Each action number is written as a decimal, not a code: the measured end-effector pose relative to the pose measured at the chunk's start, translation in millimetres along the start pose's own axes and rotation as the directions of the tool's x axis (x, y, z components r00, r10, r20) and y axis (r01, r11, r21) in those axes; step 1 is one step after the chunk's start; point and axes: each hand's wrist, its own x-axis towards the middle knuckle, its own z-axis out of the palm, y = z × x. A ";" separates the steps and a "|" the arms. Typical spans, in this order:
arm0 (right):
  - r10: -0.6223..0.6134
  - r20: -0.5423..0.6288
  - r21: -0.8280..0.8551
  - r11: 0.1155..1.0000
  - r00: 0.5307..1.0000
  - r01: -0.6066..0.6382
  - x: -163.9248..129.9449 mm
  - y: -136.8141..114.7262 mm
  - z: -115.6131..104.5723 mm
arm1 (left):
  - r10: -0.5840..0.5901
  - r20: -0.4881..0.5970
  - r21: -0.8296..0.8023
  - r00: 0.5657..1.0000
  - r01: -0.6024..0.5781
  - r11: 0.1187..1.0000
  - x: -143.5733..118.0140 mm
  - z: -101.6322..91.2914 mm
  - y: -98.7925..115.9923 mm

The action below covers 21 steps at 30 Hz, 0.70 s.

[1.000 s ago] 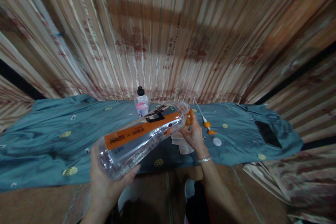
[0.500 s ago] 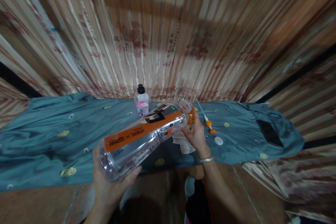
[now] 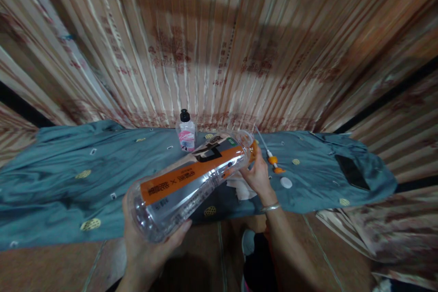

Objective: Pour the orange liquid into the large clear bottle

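Observation:
My left hand grips the base of a large clear plastic bottle with an orange and black label, held tilted on its side, neck pointing away to the right. At the neck, my right hand pinches a small orange container against the bottle's mouth. A silver bracelet circles my right wrist. Under the bottle lies a white tissue on the blue-green cloth.
A small clear bottle with a black cap and pink label stands at the cloth's far edge. An orange pump nozzle with a white tube, a white cap and a dark phone lie to the right. Striped fabric hangs behind.
The big bottle has shifted slightly to the right and its neck end has risen a little; both hands keep their hold.

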 end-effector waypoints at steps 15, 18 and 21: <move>0.058 0.028 -0.015 0.998 0.998 -0.057 -0.9 -5.4 -3.6 | 0.045 0.019 0.039 0.999 -0.046 0.998 1.4 -3.2 -0.8; 0.046 0.026 -0.023 0.999 0.999 -0.046 -1.4 -4.7 -3.6 | 0.052 0.040 0.046 0.998 -0.054 0.997 1.0 -3.8 -2.8; 0.035 0.024 -0.023 0.999 0.999 -0.034 -1.2 -5.3 -3.7 | 0.062 0.035 0.065 0.997 -0.064 0.996 3.5 -7.3 -6.1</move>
